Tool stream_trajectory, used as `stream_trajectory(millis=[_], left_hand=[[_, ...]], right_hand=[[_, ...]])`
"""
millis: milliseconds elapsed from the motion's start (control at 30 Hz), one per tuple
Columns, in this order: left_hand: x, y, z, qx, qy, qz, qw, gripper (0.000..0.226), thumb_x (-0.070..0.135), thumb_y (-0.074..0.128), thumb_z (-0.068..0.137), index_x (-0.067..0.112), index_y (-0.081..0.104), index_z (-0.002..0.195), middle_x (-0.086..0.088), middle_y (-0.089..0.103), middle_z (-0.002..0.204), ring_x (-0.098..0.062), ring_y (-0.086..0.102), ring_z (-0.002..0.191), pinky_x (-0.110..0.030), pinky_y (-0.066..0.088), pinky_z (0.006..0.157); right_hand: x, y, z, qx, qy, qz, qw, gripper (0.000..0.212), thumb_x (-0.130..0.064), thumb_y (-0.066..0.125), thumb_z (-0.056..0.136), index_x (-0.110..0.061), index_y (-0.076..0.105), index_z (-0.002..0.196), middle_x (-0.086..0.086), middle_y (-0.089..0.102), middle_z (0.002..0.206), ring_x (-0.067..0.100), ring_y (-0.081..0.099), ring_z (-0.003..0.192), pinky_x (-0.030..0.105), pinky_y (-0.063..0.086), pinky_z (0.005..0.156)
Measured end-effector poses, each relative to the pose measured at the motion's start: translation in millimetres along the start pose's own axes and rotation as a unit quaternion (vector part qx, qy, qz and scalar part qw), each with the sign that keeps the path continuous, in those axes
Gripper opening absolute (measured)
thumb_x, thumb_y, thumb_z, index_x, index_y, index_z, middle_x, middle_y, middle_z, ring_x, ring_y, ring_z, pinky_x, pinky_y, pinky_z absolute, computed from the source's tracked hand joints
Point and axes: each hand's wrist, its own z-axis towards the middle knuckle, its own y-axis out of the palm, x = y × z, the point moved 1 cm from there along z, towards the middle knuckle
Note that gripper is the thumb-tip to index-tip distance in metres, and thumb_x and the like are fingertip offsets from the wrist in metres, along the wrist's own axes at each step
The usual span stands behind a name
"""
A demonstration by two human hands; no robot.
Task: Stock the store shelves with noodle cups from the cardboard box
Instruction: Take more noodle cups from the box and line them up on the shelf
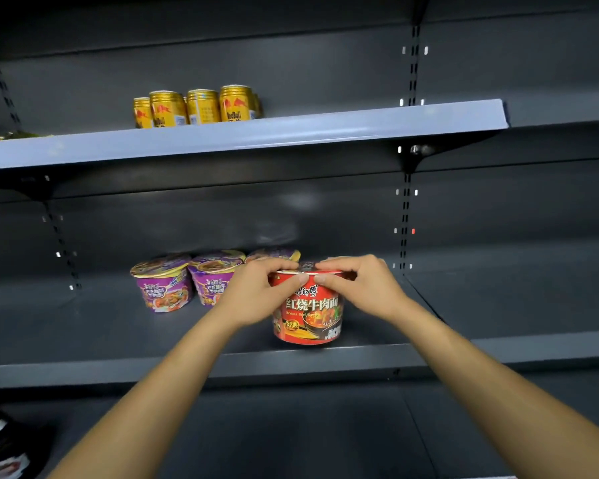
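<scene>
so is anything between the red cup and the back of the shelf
Partly: a purple cup stands right behind the red cup, on its left side, past the left hand. Behind its right side, past the right hand, only bare shelf shows.

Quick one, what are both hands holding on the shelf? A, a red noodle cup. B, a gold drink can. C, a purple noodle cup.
A: the left hand and right hand both grip the red noodle cup at its rim, thumbs on its front.
</scene>
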Motion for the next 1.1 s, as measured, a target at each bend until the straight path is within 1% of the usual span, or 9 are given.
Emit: stream_trajectory(millis=[100, 167, 300, 433, 500, 600, 733, 867, 1100], left_hand=[[-8.4, 14.1, 22.3, 0.003, 0.004, 0.007, 1.0, 0.042, 0.045, 0.065, 0.083, 0.022, 0.064, 0.119, 0.006, 0.065, 0.112, -0.006, 0.062, 0.098, -0.03, 0.056, 0.082], [-14.1, 23.9, 35.8, 0.003, 0.002, 0.006, 1.0, 0.043, 0.044, 0.064, 0.084, 0.02, 0.064, 0.12, 0.007, 0.064, 0.112, -0.004, 0.061, 0.098, -0.023, 0.054, 0.081], [-24.8, 43.1, 59.4, -0.006, 0.014, 0.008, 1.0, 0.039, 0.04, 0.065, 0.085, 0.019, 0.065, 0.119, 0.01, 0.062, 0.11, 0.003, 0.057, 0.092, -0.01, 0.049, 0.075], [-39.1, 60.2, 78.4, -0.014, 0.017, 0.009, 1.0, 0.042, 0.04, 0.065, 0.085, 0.017, 0.065, 0.12, 0.009, 0.061, 0.118, 0.0, 0.056, 0.102, -0.018, 0.05, 0.086], [-46.1, 67.6, 86.6, -0.019, 0.016, 0.012, 1.0, 0.044, 0.041, 0.065, 0.084, 0.017, 0.065, 0.121, 0.007, 0.06, 0.124, -0.002, 0.055, 0.108, -0.023, 0.049, 0.093], [-55.3, 77.0, 96.9, -0.027, 0.014, 0.026, 0.999, 0.047, 0.044, 0.064, 0.083, 0.017, 0.064, 0.122, 0.004, 0.059, 0.129, -0.003, 0.051, 0.115, -0.027, 0.045, 0.1], [-62.2, 85.9, 107.5, -0.04, 0.031, 0.06, 0.997, 0.063, 0.057, 0.055, 0.078, 0.018, 0.06, 0.127, 0.001, 0.055, 0.135, -0.007, 0.049, 0.125, -0.025, 0.039, 0.106], [-70.1, 90.6, 119.1, -0.021, 0.037, 0.109, 0.993, 0.054, 0.05, 0.061, 0.083, 0.021, 0.06, 0.128, -0.001, 0.051, 0.139, -0.01, 0.046, 0.129, -0.021, 0.034, 0.107], [-79.6, 88.9, 132.7, -0.004, 0.031, 0.219, 0.975, 0.06, 0.053, 0.066, 0.079, 0.016, 0.061, 0.126, 0.0, 0.063, 0.127, -0.016, 0.061, 0.111, -0.029, 0.048, 0.094]], right_hand=[[16.2, -7.4, 14.2, 0.0, 0.002, -0.007, 1.0, 0.03, -0.03, 0.073, 0.08, -0.021, 0.072, 0.109, -0.028, 0.058, 0.088, -0.018, 0.055, 0.077, 0.003, 0.046, 0.071], [28.9, -10.3, 23.2, 0.001, 0.003, -0.01, 1.0, 0.03, -0.029, 0.074, 0.08, -0.02, 0.072, 0.108, -0.028, 0.057, 0.086, -0.019, 0.055, 0.077, 0.001, 0.044, 0.071], [57.3, -13.2, 38.7, 0.003, 0.01, -0.031, 0.999, 0.034, -0.032, 0.075, 0.078, -0.02, 0.071, 0.11, -0.013, 0.065, 0.109, -0.007, 0.057, 0.091, 0.004, 0.044, 0.079], [82.3, -15.7, 53.2, -0.008, 0.02, -0.05, 0.999, 0.037, -0.033, 0.075, 0.077, -0.021, 0.07, 0.112, -0.004, 0.066, 0.119, -0.003, 0.055, 0.102, 0.006, 0.043, 0.085], [92.5, -16.1, 60.1, -0.007, 0.015, -0.06, 0.998, 0.039, -0.033, 0.076, 0.076, -0.019, 0.071, 0.112, -0.002, 0.066, 0.12, -0.001, 0.056, 0.106, 0.001, 0.039, 0.085], [107.3, -15.7, 68.0, -0.009, 0.011, -0.075, 0.997, 0.04, -0.032, 0.076, 0.076, -0.018, 0.07, 0.113, -0.002, 0.065, 0.121, -0.003, 0.052, 0.105, -0.009, 0.031, 0.077], [123.5, -14.3, 77.4, -0.002, -0.005, -0.098, 0.995, 0.043, -0.036, 0.076, 0.076, -0.019, 0.069, 0.115, -0.003, 0.064, 0.124, -0.007, 0.045, 0.11, -0.012, 0.022, 0.084], [135.2, -11.9, 89.1, -0.005, -0.02, -0.114, 0.993, 0.046, -0.037, 0.076, 0.076, -0.018, 0.067, 0.117, -0.004, 0.063, 0.125, -0.006, 0.043, 0.116, -0.011, 0.018, 0.088], [153.4, -4.2, 105.7, -0.029, -0.023, -0.144, 0.989, 0.051, -0.039, 0.076, 0.075, -0.018, 0.065, 0.12, -0.003, 0.058, 0.131, 0.004, 0.043, 0.128, 0.001, 0.018, 0.099]])
